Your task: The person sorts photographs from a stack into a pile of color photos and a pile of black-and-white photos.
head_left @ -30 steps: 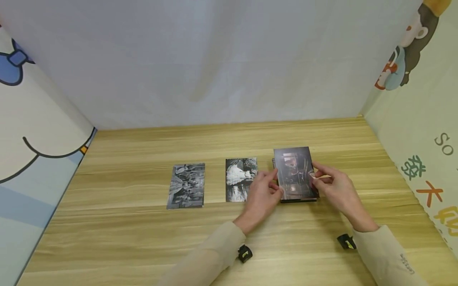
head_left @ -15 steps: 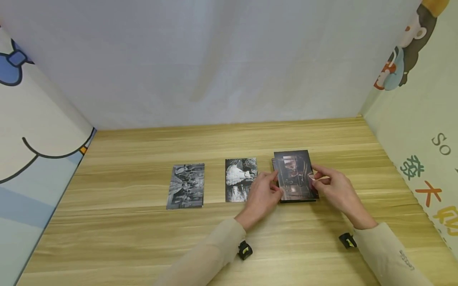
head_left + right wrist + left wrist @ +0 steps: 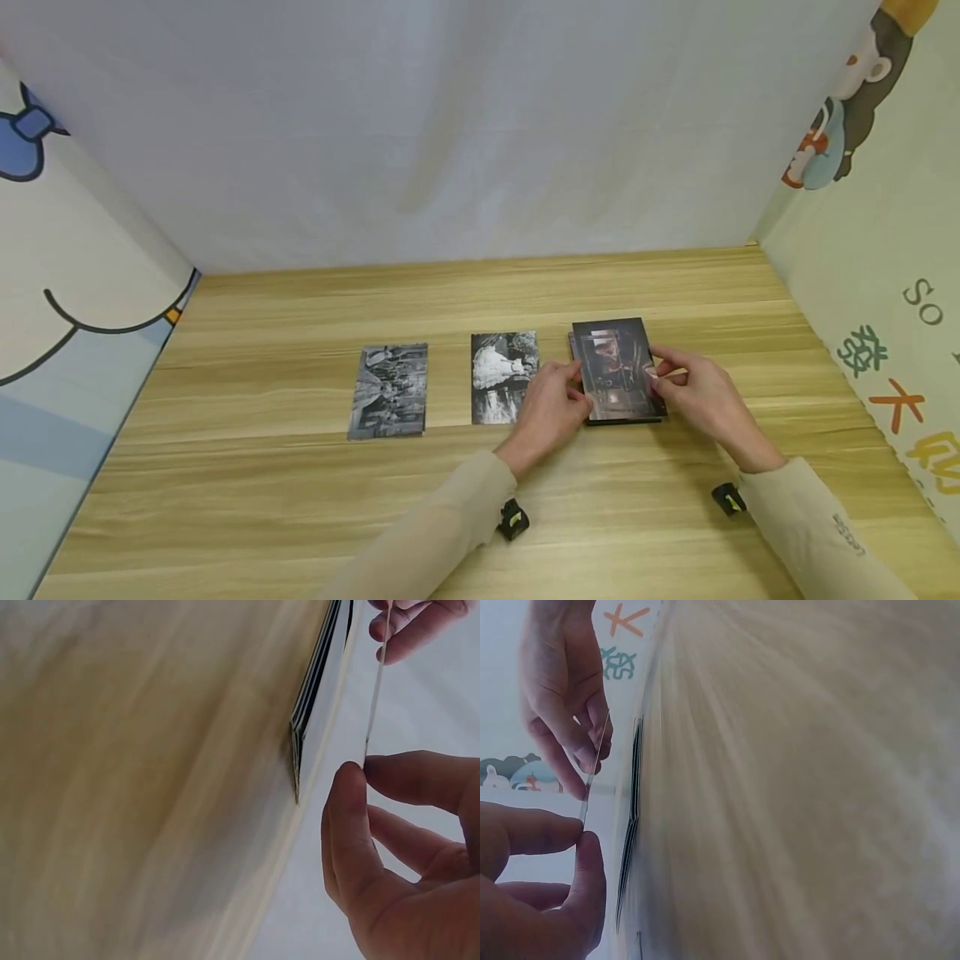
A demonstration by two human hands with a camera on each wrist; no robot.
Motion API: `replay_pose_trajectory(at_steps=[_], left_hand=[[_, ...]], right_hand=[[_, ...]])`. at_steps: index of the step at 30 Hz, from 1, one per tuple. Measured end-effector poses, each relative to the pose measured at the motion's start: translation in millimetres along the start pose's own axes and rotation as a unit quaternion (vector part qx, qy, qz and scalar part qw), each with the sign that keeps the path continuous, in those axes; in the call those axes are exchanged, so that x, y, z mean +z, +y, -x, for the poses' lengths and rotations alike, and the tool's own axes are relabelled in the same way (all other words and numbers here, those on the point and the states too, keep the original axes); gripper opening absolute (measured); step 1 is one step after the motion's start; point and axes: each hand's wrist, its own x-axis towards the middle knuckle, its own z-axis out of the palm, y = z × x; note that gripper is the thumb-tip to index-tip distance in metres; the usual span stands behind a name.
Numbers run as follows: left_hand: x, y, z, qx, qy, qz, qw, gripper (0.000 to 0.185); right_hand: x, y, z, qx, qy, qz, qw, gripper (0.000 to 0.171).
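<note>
The fingertips of the left hand [image 3: 551, 406] pinch the left long edge of a dark, rectangular photo card [image 3: 618, 369], thumb against forefinger, as the left wrist view shows clearly. The fingertips of the right hand [image 3: 693, 392] pinch the opposite long edge in the same narrow way. So both hands hold this one card between them, and it hangs a little above a small stack of dark photo cards [image 3: 626, 417] that lies on the light wooden table [image 3: 300, 500]. In the wrist views there is a visible gap between the held card and the stack.

The long axis of the card runs away from the person, towards the white back wall [image 3: 450, 125]. The card lies between the two hands; neither is clearly nearer, though the left hand seems to hold it lower on its edge, as far as the head view lets me judge.

To the left of the left hand, a black-and-white photo with a white dress [image 3: 503, 377] lies flat, just beside the fingers. Further left, well apart, lies a grey black-and-white group photo [image 3: 388, 391].
</note>
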Motion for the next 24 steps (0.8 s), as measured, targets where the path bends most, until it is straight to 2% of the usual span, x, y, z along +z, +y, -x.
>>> replay_pose_trajectory(at_steps=[12,24], left_hand=[[0.7,-2.1,-4.5,-0.011,-0.023,-0.022,0.9994,0.064],[-0.1,-3.1,-7.7,-0.007,-0.029,-0.043,0.9986,0.065]], right_hand=[[3,4,-7,0.009,-0.028,0.025,0.999,0.055],[4,4,-11,0.008,-0.039,0.037,0.999,0.055]])
